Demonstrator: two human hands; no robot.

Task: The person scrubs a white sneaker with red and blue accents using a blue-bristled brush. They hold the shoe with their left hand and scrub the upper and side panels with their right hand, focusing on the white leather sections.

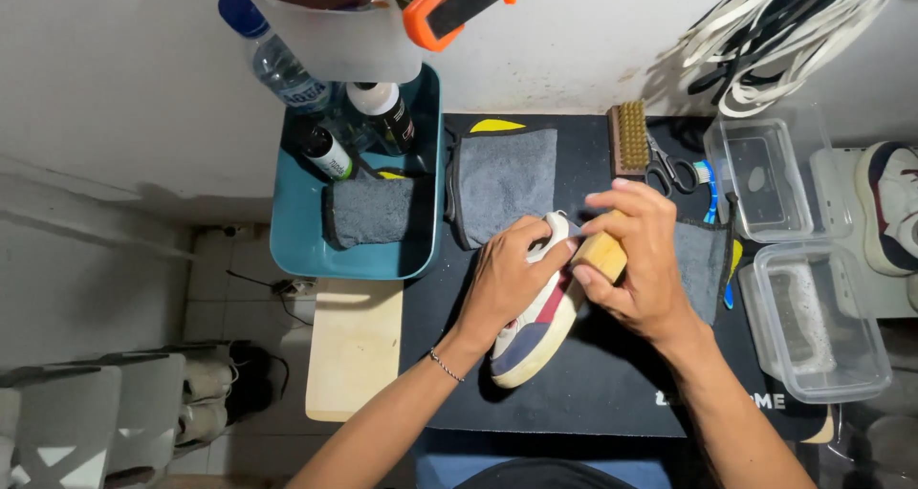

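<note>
1. The left hand (507, 279) lies over the top of a white sneaker (537, 331) with red and navy side panels, fingers closed around its upper to pin it on the black mat (593, 393) at the middle of the worktop.
2. The right hand (641, 260) is wrapped around a wooden-backed brush (602, 252), pressed against the far end of the sneaker just beside the left fingertips; the bristles are hidden, so I cannot tell exactly which part they touch.
3. Judging by this, the step in hand is scrubbing the sneaker's upper, with the near end and sole edge not under the brush.
4. The next move seems to call for short strokes with steady pressure, while the left hand keeps the sneaker from sliding or turns it to bring up a fresh panel.
5. Around them: a grey cloth (507, 178) far of the left hand, a teal tray (426, 250) with bottles to the left, a second brush (628, 137) and scissors (669, 169) at the far edge, and two clear plastic boxes (813, 326) to the right.
</note>
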